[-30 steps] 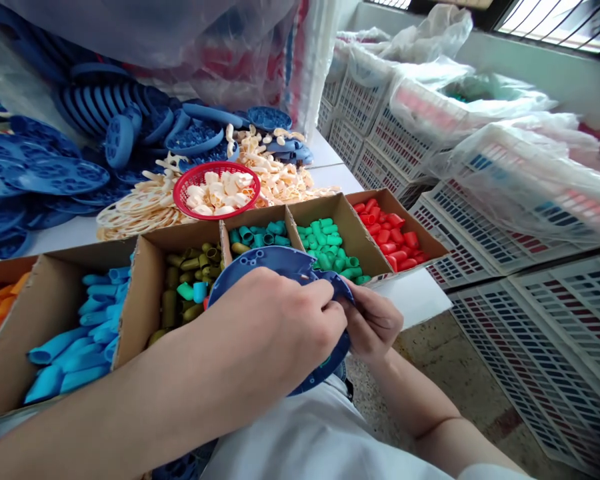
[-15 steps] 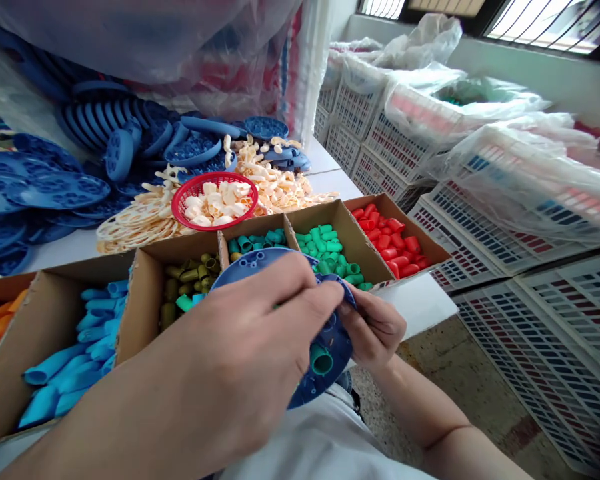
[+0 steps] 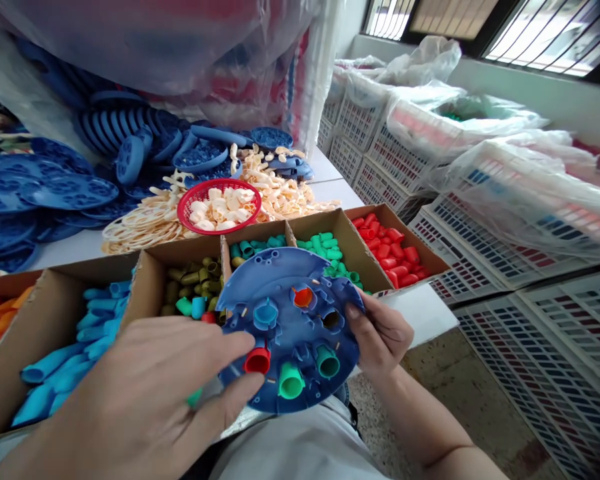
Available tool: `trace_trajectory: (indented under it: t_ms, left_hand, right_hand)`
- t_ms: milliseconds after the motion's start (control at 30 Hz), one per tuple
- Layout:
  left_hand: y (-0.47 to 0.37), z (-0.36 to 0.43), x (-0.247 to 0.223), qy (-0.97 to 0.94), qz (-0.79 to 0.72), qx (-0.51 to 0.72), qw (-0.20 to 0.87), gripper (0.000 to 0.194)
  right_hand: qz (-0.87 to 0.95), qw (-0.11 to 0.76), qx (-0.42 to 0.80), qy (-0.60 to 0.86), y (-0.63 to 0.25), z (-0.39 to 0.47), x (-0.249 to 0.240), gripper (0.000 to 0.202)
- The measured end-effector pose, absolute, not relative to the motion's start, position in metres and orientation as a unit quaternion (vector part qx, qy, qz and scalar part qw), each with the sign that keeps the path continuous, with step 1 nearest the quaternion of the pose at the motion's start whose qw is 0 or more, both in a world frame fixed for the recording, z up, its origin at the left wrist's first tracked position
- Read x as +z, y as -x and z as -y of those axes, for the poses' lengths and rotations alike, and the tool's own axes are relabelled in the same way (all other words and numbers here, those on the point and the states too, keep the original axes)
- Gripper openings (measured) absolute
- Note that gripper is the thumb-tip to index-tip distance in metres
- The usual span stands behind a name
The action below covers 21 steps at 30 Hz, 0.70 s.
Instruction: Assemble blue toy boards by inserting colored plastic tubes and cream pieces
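My right hand (image 3: 383, 330) grips the right edge of a round blue plastic disc (image 3: 285, 333), thumb on its inner face. Coloured tubes stand in the disc's holes: a blue tube (image 3: 266, 313), an orange tube (image 3: 303, 297), a dark tube (image 3: 331, 320), a teal tube (image 3: 328, 361), a green tube (image 3: 291, 381) and a red tube (image 3: 258, 361). My left hand (image 3: 180, 387) is at the disc's left side, forefinger and thumb apart around the red tube. A small green plastic piece (image 3: 194, 399) shows inside this hand, apparently held by the other fingers, which are mostly hidden.
A cardboard tray (image 3: 93, 283) holds sorted orange, blue, olive, teal, green and red tubes. Behind it stands a red basket (image 3: 220, 205) of cream pieces, beside loose cream parts (image 3: 280, 190). Blue discs (image 3: 45, 180) pile up at left. White crates (image 3: 520, 247) stack at right.
My left hand has drawn back left and down from the disc's upper right, and its forefinger and thumb have parted. The disc now faces me more fully, showing its tubes.
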State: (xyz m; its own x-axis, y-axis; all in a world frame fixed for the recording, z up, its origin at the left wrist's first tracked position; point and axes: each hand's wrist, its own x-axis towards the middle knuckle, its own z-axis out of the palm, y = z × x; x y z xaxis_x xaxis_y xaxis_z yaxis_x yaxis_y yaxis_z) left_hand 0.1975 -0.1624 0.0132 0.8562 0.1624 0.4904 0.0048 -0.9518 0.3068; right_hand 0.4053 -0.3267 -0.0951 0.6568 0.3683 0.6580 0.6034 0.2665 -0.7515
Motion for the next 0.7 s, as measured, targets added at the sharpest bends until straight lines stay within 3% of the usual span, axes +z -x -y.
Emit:
trace_trajectory:
  t_ms: [333,500,633,700]
  left_hand:
    - [-0.196,0.160,0.008,-0.987,0.074,0.140,0.035,0.043]
    - [-0.196,0.161,0.011,-0.986,0.075,0.145,0.045,0.032]
    - [-0.207,0.168,0.013,-0.973,0.059,0.219,0.030,0.006]
    - [-0.214,0.173,0.014,-0.968,0.024,0.248,0.011,0.017]
  right_hand:
    - [0.419,0.688,-0.091,0.586,-0.408,0.325,-0.094,0.045]
    - [0.415,0.692,-0.088,0.584,-0.408,0.324,-0.093,0.046]
    - [0.419,0.697,-0.077,0.577,-0.407,0.322,-0.094,0.045]
    - [0.417,0.702,-0.070,0.573,-0.408,0.321,-0.096,0.045]
